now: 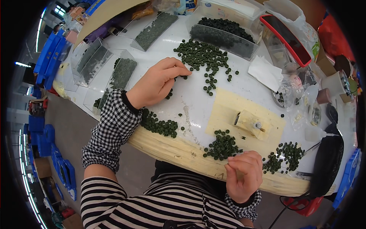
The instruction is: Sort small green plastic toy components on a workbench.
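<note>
Small dark green round pieces lie in several heaps on the white table. My left hand (158, 83) reaches over the near left edge of the large far heap (202, 55). Its fingers are bent and pressed together, with a few pieces under the fingertips; whether it grips one is hidden. My right hand (246, 173) is at the table's front edge, just right of a compact heap (222, 145). Thumb and fingertips are drawn together, and anything between them is too small to make out. A small tan block fixture (249, 125) with a metal tube stands beyond this hand on a yellowish sheet (221, 108).
Clear bins of dark pieces stand at the back (225, 38) and left (124, 72). More heaps lie at front left (160, 124) and front right (289, 154). A red-framed phone (286, 40), white tissue (265, 72), plastic bags and a black cloth-like item (328, 160) line the right.
</note>
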Available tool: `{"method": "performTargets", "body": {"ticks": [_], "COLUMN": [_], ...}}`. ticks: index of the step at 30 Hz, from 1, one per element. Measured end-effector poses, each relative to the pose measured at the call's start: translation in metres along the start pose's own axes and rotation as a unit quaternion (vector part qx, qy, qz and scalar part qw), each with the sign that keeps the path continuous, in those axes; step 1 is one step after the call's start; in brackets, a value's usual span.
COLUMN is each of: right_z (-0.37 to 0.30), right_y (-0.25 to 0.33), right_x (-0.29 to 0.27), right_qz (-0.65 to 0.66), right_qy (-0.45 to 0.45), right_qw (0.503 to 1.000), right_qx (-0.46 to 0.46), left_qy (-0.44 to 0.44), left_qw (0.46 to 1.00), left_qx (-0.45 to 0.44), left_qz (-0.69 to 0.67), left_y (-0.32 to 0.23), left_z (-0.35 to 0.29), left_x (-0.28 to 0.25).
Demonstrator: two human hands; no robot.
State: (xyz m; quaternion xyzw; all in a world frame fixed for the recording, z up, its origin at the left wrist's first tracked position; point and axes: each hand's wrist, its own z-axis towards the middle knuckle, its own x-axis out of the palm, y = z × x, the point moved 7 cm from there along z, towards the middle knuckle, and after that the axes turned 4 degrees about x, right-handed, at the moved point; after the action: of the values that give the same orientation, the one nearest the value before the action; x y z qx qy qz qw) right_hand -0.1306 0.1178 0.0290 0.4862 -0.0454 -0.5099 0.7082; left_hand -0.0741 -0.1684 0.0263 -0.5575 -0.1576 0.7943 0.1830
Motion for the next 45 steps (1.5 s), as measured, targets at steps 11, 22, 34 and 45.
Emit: {"method": "performTargets", "body": {"ticks": [11, 22, 34, 45], "right_z": [0.001, 0.001, 0.000, 0.000], "right_y": [0.000, 0.000, 0.000, 0.000], "right_x": [0.000, 0.000, -0.001, 0.000], "right_qz": [0.004, 0.004, -0.001, 0.000], "right_qy": [0.001, 0.001, 0.003, 0.002], "right_qw": [1.000, 1.000, 1.000, 1.000], "right_qx": [-0.003, -0.006, -0.001, 0.000], "left_qy": [0.020, 0.022, 0.004, -0.040], "left_qw": [1.000, 0.998, 0.999, 0.994], "left_qx": [0.001, 0.038, -0.022, -0.046], "left_qz": [-0.008, 0.053, -0.032, -0.093], "left_y": [-0.005, -0.006, 0.002, 0.012], "left_z": [-0.005, 0.011, 0.007, 0.001], "left_x": [-0.006, -0.002, -0.003, -0.005]}}
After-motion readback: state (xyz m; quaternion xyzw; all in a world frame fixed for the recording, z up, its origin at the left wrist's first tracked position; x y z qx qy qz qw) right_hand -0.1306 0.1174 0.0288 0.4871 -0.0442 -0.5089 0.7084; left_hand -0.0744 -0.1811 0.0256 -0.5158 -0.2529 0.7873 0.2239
